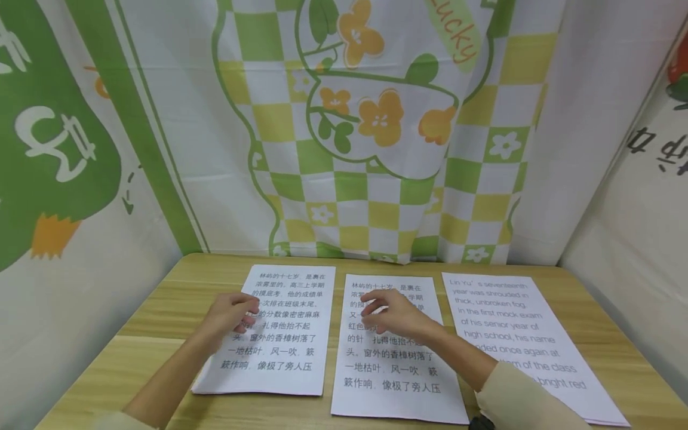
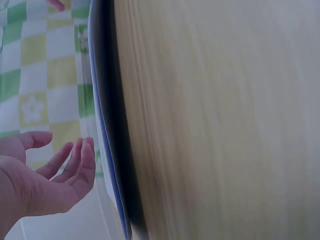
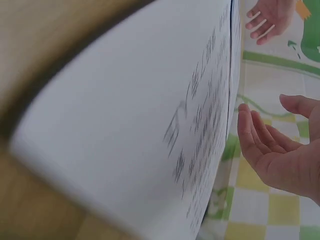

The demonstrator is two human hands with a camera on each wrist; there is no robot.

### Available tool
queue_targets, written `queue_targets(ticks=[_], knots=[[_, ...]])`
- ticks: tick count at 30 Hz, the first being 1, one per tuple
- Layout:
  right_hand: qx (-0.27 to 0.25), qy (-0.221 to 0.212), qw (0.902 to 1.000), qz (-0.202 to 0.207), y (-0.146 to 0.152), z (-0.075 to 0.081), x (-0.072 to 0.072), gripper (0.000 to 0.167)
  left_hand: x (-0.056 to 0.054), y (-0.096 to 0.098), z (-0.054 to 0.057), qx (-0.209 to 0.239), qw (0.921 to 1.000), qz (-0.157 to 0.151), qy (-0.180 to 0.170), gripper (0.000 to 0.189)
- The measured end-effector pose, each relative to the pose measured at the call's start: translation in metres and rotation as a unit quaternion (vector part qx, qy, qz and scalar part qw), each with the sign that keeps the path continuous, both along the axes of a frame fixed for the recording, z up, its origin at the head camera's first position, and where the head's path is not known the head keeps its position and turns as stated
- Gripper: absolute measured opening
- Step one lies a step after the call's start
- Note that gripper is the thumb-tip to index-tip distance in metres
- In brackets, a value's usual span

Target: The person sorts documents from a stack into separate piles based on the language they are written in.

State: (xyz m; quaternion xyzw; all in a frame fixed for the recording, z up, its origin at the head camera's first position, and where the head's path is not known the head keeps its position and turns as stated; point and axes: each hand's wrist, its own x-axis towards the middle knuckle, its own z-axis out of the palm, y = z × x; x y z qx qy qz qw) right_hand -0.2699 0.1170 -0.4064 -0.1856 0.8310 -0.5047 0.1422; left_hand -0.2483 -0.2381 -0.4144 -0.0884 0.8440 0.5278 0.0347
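Note:
Three white printed paper sheets lie side by side on the wooden table. The left sheet point(image 1: 290, 380) and the middle sheet point(image 1: 398, 404) carry Chinese text; the right sheet point(image 1: 500, 307) carries English text. My left hand point(image 1: 232, 312) hovers over the left edge of the left sheet, fingers loosely bent and nothing in them. Above the upper part of the middle sheet is my right hand point(image 1: 395, 312), also holding nothing, its thumb and fingers apart. The left wrist view shows the left hand point(image 2: 50, 182) with relaxed fingers; so does the right wrist view for the right hand point(image 3: 282, 157).
The wooden table point(image 1: 156, 310) backs onto a hanging cloth point(image 1: 355, 215) with green and yellow checks and orange flowers. Printed cloth walls stand at the left point(image 1: 145, 251) and right point(image 1: 639, 251). Something dark shows at the right wrist point(image 1: 481, 423).

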Motion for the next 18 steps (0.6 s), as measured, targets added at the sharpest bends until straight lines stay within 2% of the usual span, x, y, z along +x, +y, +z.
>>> queue_targets(ticks=[2, 6, 10, 15, 18], knots=[[0.005, 0.010, 0.9998, -0.015, 0.016, 0.002, 0.000, 0.047, 0.002, 0.014, 0.000, 0.012, 0.9997, -0.019, -0.005, 0.039], [0.020, 0.012, 0.9978, -0.062, 0.046, 0.004, 0.003, 0.044, 0.007, 0.045, 0.001, 0.065, 0.9960, -0.058, -0.021, 0.039], [0.029, -0.005, 0.9936, -0.109, 0.073, 0.003, 0.007, 0.043, 0.012, 0.071, 0.001, 0.124, 0.9865, -0.099, -0.042, 0.039], [0.029, -0.028, 0.9872, -0.154, 0.103, 0.002, 0.009, 0.045, 0.011, 0.090, -0.001, 0.168, 0.9726, -0.145, -0.068, 0.045], [0.020, -0.047, 0.9838, -0.172, 0.117, 0.002, 0.010, 0.045, 0.009, 0.097, -0.002, 0.189, 0.9670, -0.149, -0.084, 0.049]])
